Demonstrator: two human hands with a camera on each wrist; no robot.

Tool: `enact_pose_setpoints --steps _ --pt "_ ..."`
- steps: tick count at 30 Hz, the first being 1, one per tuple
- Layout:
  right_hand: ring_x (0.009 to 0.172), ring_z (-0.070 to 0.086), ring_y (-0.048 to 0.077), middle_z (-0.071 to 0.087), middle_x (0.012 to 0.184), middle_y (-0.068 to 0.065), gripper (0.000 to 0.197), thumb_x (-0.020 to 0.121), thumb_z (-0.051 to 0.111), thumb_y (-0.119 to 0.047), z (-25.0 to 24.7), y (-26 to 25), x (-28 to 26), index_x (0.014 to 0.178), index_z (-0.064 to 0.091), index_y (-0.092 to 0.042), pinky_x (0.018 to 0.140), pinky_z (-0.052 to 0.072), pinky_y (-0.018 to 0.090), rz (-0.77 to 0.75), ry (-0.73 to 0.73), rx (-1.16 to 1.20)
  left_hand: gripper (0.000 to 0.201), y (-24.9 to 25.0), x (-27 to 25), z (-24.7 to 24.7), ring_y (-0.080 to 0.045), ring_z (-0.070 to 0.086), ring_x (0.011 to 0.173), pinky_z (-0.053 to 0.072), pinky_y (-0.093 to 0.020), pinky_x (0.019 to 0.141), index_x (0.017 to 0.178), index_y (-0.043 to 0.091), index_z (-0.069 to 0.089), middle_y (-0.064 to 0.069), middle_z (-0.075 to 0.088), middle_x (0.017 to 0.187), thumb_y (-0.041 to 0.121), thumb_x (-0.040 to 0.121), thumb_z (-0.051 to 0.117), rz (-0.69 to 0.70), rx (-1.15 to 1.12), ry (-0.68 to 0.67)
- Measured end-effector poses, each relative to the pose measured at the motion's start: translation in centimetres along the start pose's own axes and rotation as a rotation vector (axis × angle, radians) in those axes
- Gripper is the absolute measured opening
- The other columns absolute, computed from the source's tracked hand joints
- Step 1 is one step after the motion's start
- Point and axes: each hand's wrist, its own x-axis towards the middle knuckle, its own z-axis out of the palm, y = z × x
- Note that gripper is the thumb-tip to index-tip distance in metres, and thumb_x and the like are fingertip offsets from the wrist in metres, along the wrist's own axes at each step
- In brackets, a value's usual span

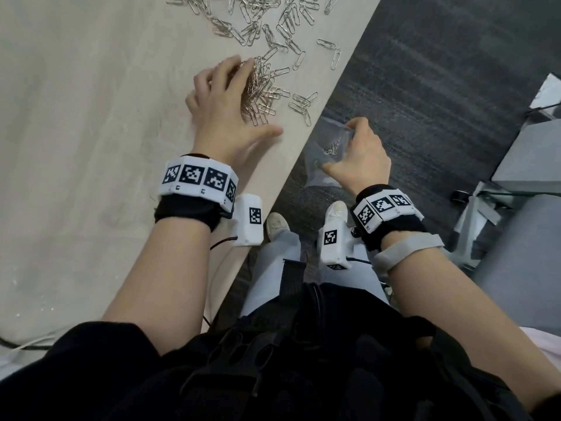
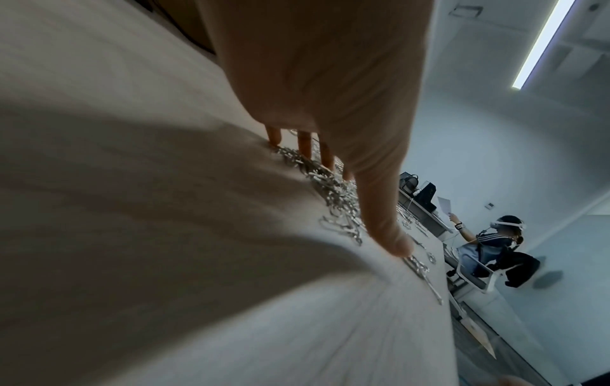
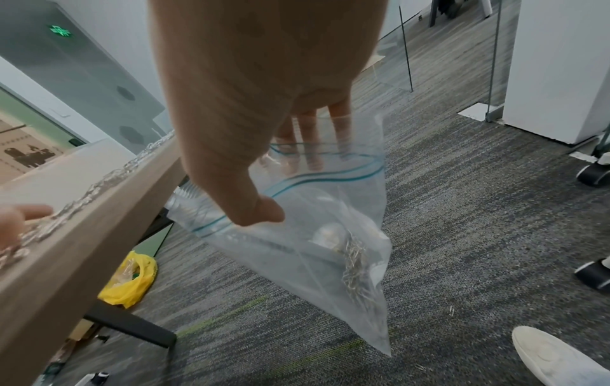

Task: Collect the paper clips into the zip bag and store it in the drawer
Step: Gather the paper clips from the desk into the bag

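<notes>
Silver paper clips [image 1: 267,86] lie heaped near the pale table's [image 1: 76,101] right edge, with more scattered farther back [image 1: 252,22]. My left hand [image 1: 230,98] rests on the heap, fingers spread and bent over the clips [image 2: 333,190], thumb [image 2: 389,232] flat on the table. Just off the table edge, my right hand [image 1: 358,159] holds a clear zip bag [image 3: 317,235] by its open mouth, thumb and fingers pinching the blue zip strip. Some clips [image 3: 354,263] sit in the bag's lower corner. No drawer is in view.
Grey carpet [image 1: 425,86] lies below the table edge. A yellow plastic bag [image 3: 132,279] sits on the floor under the table, a loose clip [image 3: 451,310] lies on the carpet, and chair castors [image 3: 594,172] stand to the right. Another person [image 2: 495,250] sits far off.
</notes>
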Motion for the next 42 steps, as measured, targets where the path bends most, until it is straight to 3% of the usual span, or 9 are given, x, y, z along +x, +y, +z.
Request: enact_pose_setpoints --steps 4,9,17,22,25,30,33,37,42 --pt "0.116 0.053 0.026 0.056 0.126 0.002 0.070 0.068 0.080 -0.031 -0.2 0.4 -0.5 0.125 0.041 -0.017 0.080 0.041 0.034 -0.010 -0.004 -0.012 0.097 1.0 -0.4 0.4 -0.027 0.022 0.133 0.020 -0.043 0.103 0.142 0.033 0.029 0.003 0.025 0.149 0.066 0.060 0.070 -0.037 0.057 0.015" --pt "0.115 0.053 0.027 0.056 0.126 0.003 0.071 0.066 0.082 -0.031 -0.3 1.1 -1.0 0.123 0.041 -0.016 0.077 0.037 0.033 -0.010 -0.019 -0.029 0.080 4.0 0.2 1.3 -0.027 0.012 0.141 0.017 -0.052 0.109 0.139 0.037 0.032 0.002 0.020 0.153 0.069 0.070 0.058 0.017 0.134 0.024" --pt "0.116 0.052 0.027 0.055 0.127 0.003 0.072 0.068 0.081 -0.031 -0.7 1.5 -1.4 0.125 0.041 -0.017 0.077 0.038 0.034 -0.008 -0.004 -0.018 0.033 4.4 -0.2 3.0 -0.019 0.030 0.129 0.019 -0.040 0.104 0.112 0.039 0.063 0.007 0.044 0.135 0.047 0.080 0.063 0.069 -0.043 0.118" --pt "0.116 0.053 0.029 0.055 0.126 0.004 0.070 0.067 0.080 -0.030 -0.8 1.1 -1.1 0.123 0.041 -0.016 0.075 0.037 0.034 -0.005 -0.007 -0.029 0.026 4.1 -0.7 3.0 -0.021 0.032 0.128 0.019 -0.039 0.101 0.105 0.039 0.066 0.008 0.048 0.130 0.045 0.079 0.063 0.095 -0.067 0.135" --pt "0.115 0.053 0.029 0.055 0.125 0.005 0.070 0.066 0.079 -0.029 -0.7 0.8 -0.8 0.122 0.041 -0.015 0.075 0.037 0.034 -0.003 -0.003 -0.033 0.035 4.4 -0.5 2.9 -0.023 0.029 0.131 0.020 -0.042 0.101 0.111 0.040 0.062 0.008 0.044 0.136 0.047 0.077 0.064 0.152 -0.006 0.092" --pt "0.113 0.054 0.030 0.055 0.124 0.005 0.070 0.065 0.079 -0.030 -0.5 0.3 -0.5 0.122 0.041 -0.015 0.075 0.037 0.034 -0.003 0.006 -0.035 0.038 4.1 -0.1 2.7 -0.024 0.031 0.126 0.019 -0.033 0.095 0.110 0.035 0.064 0.007 0.047 0.131 0.045 0.073 0.069 0.165 -0.060 0.049" --pt "0.114 0.054 0.030 0.055 0.124 0.005 0.070 0.065 0.079 -0.030 -0.5 -0.3 -0.4 0.122 0.040 -0.015 0.075 0.037 0.034 -0.005 -0.003 -0.033 0.034 3.9 -0.2 2.6 -0.027 0.038 0.118 0.028 -0.033 0.097 0.107 0.028 0.068 0.002 0.054 0.121 0.037 0.075 0.071 0.179 -0.145 0.077" --pt "0.114 0.054 0.030 0.056 0.124 0.005 0.070 0.066 0.079 -0.029 -0.4 -0.7 -0.5 0.122 0.040 -0.014 0.075 0.039 0.035 -0.012 -0.009 -0.038 0.023 4.5 -0.6 3.1 -0.030 0.046 0.107 0.041 -0.036 0.089 0.098 0.018 0.073 -0.005 0.061 0.107 0.025 0.076 0.071 0.249 -0.164 0.081" --pt "0.113 0.055 0.030 0.056 0.123 0.005 0.066 0.068 0.077 -0.029 -0.3 -0.9 -0.8 0.121 0.041 -0.014 0.073 0.036 0.033 -0.019 0.000 -0.041 0.018 5.0 -1.0 3.7 -0.028 0.049 0.105 0.042 -0.032 0.084 0.095 0.010 0.072 -0.009 0.062 0.103 0.012 0.077 0.069 0.292 -0.197 0.071"
